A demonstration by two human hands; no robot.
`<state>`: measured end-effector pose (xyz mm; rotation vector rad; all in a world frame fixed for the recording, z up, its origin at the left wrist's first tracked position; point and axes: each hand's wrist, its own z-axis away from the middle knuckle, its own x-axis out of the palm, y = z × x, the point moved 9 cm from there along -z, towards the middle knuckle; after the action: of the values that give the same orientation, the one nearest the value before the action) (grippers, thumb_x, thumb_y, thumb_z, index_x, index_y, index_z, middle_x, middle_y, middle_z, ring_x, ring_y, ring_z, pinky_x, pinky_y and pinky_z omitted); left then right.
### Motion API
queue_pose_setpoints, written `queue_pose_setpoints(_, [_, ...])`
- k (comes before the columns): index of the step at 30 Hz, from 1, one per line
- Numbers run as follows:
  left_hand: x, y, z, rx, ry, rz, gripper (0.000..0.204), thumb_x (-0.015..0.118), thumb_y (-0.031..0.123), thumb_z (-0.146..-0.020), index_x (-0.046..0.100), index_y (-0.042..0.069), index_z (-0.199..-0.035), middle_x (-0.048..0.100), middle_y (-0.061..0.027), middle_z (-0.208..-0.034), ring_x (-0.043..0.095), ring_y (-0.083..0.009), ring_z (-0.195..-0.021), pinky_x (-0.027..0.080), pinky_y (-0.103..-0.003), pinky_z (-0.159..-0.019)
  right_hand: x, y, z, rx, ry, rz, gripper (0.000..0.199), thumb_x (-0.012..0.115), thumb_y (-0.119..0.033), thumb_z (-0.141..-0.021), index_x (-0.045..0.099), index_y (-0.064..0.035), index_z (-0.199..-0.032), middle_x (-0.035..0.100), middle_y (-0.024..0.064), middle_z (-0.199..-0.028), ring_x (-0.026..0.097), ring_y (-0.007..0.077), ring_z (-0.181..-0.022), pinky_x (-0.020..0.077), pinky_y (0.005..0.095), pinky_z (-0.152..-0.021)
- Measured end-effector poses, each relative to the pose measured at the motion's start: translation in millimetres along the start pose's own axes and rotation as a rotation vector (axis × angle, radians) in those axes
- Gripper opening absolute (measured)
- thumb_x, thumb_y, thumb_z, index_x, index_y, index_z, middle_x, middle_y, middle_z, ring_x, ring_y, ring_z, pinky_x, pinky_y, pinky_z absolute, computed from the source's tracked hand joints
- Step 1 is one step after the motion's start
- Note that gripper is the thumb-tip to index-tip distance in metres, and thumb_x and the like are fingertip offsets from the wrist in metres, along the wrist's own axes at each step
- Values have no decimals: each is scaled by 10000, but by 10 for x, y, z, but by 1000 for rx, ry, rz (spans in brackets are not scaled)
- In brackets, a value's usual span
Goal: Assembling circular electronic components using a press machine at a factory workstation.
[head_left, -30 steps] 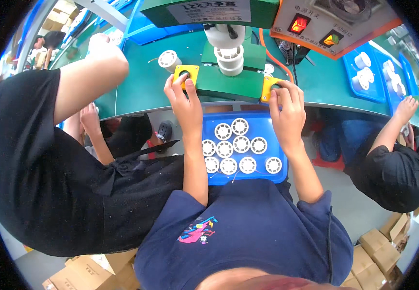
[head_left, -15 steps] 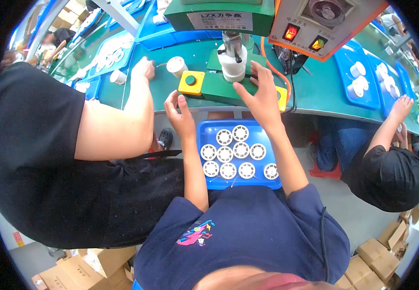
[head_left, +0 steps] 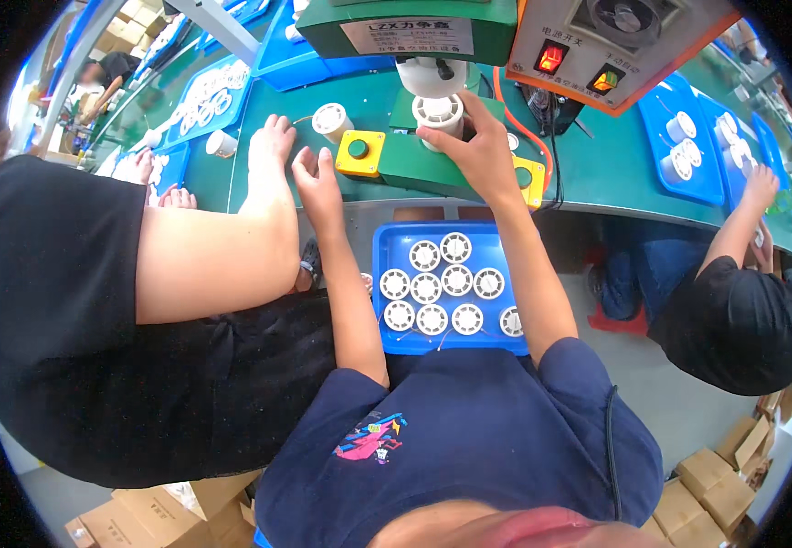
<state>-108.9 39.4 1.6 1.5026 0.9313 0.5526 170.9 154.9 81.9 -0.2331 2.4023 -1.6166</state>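
My right hand (head_left: pixel 485 153) grips a white cylindrical housing (head_left: pixel 438 111) with a slotted round top, thumb in front and fingers behind. The housing stands on the green base of a press, just below its white press head (head_left: pixel 431 77). My left hand (head_left: pixel 321 194) is raised, thumb and fingers apart, with nothing in it. It hovers left of a yellow box with a green button (head_left: pixel 359 153). Another white housing (head_left: pixel 332 121) with a wire lies on the bench beyond it. A blue tray (head_left: pixel 396 343) in front of me holds several similar white housings.
A co-worker's arm (head_left: pixel 222 242) reaches onto the green bench at my left. An orange control box (head_left: pixel 597 55) with two lit switches overhangs at the upper right, with an orange hose (head_left: pixel 528 137) below. Blue trays (head_left: pixel 679 183) of white parts stand at right, near another person (head_left: pixel 734 320).
The press head has risen, exposing the housing's slotted top. My right hand has closed round the housing; my left hand has shifted left. More hands show at the far left.
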Motion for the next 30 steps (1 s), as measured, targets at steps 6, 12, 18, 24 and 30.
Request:
queue_pose_setpoints(6, [157, 102, -152, 55, -68, 91, 739, 765, 222, -938, 375, -50, -1503, 481, -284, -1489, 500, -349, -1391, 408, -415, -1149, -73, -140, -21, -42, 92, -236, 662, 885, -198, -783, 586, 11, -1336, 738, 147, -1143, 712, 228, -1058, 541, 339, -923])
queue_pose_setpoints(12, [393, 238, -170, 89, -221, 231, 757, 799, 116, -907, 353, -48, -1496, 584, -203, -1366, 590, -260, -1267, 460, -363, -1083, -477, -476, 543, -263, 179, 259, 672, 878, -95, -796, 495, -27, -1345, 655, 173, -1374, 664, 251, -1229, 536, 379, -1038])
queue_pose_setpoints(18, [439, 145, -464, 125, -232, 155, 728, 816, 136, -897, 401, -74, -1457, 613, -162, -1276, 621, -208, -1148, 505, -319, -991, -1144, -593, 824, -432, 236, 428, 803, 881, -7, -692, 469, -46, -1381, 644, 148, -1383, 645, 345, -1212, 555, 405, -994])
queue_pose_setpoints(24, [457, 201, -675, 73, -201, -111, 802, 908, 220, -801, 465, -112, -1381, 632, -174, -1216, 639, -207, -1073, 534, -318, -928, -1497, -862, 985, -578, 172, 711, 741, 870, 27, -706, 474, -64, -1326, 630, 196, -1391, 602, 387, -1285, 540, 433, -1020])
queue_pose_setpoints(30, [412, 27, -884, 156, -166, -240, 719, 913, 259, -795, 533, -98, -1291, 656, -163, -1159, 646, -198, -1024, 534, -327, -907, -1946, -309, 1020, -264, 359, 526, 672, 869, -16, -746, 516, -41, -1317, 637, 193, -1336, 618, 357, -1246, 550, 397, -993])
